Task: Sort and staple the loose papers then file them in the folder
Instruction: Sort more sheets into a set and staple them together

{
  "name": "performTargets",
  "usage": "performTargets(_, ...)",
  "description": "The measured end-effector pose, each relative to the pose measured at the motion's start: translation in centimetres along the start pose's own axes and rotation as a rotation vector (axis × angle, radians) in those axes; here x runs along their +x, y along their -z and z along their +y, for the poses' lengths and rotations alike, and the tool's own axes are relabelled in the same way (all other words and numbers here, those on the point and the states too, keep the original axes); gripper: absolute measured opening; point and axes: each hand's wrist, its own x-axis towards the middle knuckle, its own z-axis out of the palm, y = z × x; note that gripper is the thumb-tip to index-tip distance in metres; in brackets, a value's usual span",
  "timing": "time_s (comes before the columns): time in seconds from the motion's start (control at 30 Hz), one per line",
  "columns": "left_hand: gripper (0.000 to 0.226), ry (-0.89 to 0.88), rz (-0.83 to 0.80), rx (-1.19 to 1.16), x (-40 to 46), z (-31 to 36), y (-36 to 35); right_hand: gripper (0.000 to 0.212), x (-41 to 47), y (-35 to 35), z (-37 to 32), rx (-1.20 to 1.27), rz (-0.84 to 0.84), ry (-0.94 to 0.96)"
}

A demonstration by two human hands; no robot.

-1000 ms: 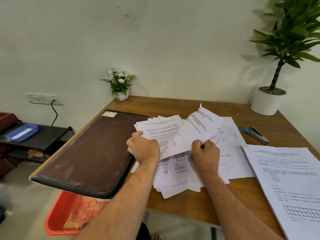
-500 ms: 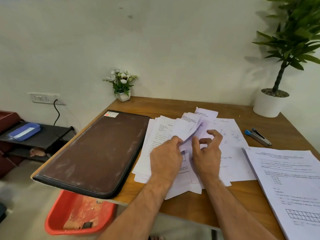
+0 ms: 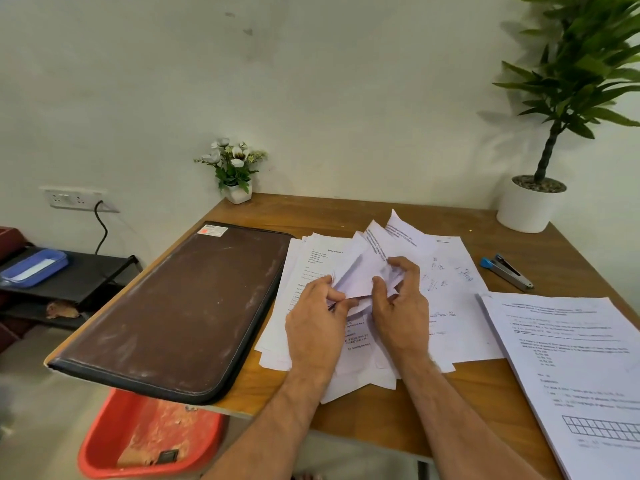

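A loose spread of printed white papers (image 3: 446, 292) lies in the middle of the wooden table (image 3: 346, 216). My left hand (image 3: 317, 320) pinches the near edge of a few lifted sheets (image 3: 367, 265). My right hand (image 3: 401, 306) grips the same sheets from the right, thumb and curled fingers around them, so they bend upward. A closed brown zip folder (image 3: 180, 306) lies to the left, overhanging the table's edge. A blue and silver stapler (image 3: 505, 271) rests to the right of the papers. A separate neat stack of papers (image 3: 571, 362) sits at the right front.
A small white pot of flowers (image 3: 235, 171) stands at the back left corner, a large potted plant (image 3: 533, 199) at the back right. A red tub (image 3: 145, 438) is on the floor under the folder. A black shelf with a blue tray (image 3: 34, 268) stands left.
My left hand moved right from the pile's left edge to meet my right hand. Both now hold a small bunch of sheets raised and bent over the pile.
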Motion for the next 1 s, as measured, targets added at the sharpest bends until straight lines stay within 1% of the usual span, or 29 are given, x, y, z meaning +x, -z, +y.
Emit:
performTargets(0.1, 0.025, 0.064, 0.032, -0.085, 0.4, -0.5, 0.2, 0.037, 0.0, 0.2, -0.2, 0.070, -0.041, -0.018)
performTargets(0.23, 0.037, 0.066, 0.090, -0.076, 0.4, -1.0, 0.1, 0.045, -0.1, 0.2, -0.2, 0.072, -0.077, -0.055)
performTargets(0.33, 0.028, 0.111, 0.077, -0.143, 0.5, -0.7, 0.1, 0.047, 0.0, 0.4, -0.4, 0.065, -0.059, -0.036)
performTargets(0.43, 0.014, 0.156, 0.094, -0.209, 0.8, -0.7, 0.2, 0.040, 0.0, 0.6, -0.9, 0.114, -0.067, -0.014)
performTargets(0.47, 0.014, 0.170, 0.100, -0.230, 0.9, -0.8, 0.3, 0.043, 0.1, 0.5, -0.9, 0.127, -0.067, -0.009)
performTargets(0.5, 0.016, 0.185, 0.103, -0.254, 1.0, -0.9, 0.4, 0.045, 0.1, 0.4, -0.9, 0.129, -0.065, -0.009)
performTargets(0.6, 0.029, 0.217, 0.097, -0.322, 0.8, -1.1, 0.4, 0.037, 0.0, 0.4, -0.6, 0.101, -0.047, -0.024)
performTargets(0.67, 0.040, 0.209, 0.085, -0.307, 0.6, -1.0, 0.5, 0.040, -0.1, 0.4, -0.3, 0.077, -0.039, -0.006)
performTargets(0.7, 0.042, 0.205, 0.085, -0.299, 0.6, -0.9, 0.5, 0.043, -0.2, 0.4, -0.1, 0.065, -0.041, 0.013)
performTargets(0.73, 0.041, 0.201, 0.092, -0.299, 0.5, -0.8, 0.7, 0.047, -0.2, 0.4, -0.1, 0.051, -0.048, 0.038)
performTargets(0.83, 0.027, 0.217, 0.153, -0.308, 0.7, -0.6, 0.7, 0.057, -0.1, 0.2, -0.4, -0.044, -0.092, 0.117)
performTargets(0.9, 0.021, 0.233, 0.188, -0.293, 0.8, -0.7, 0.6, 0.062, -0.3, 0.4, -0.7, -0.091, -0.115, 0.122)
performTargets(0.97, 0.015, 0.258, 0.199, -0.287, 0.9, -1.1, 0.3, 0.062, -0.5, 0.6, -0.9, -0.123, -0.123, 0.109)
performTargets(1.0, 0.017, 0.277, 0.189, -0.288, 0.8, -1.3, 0.2, 0.061, -0.6, 0.7, -0.9, -0.128, -0.127, 0.106)
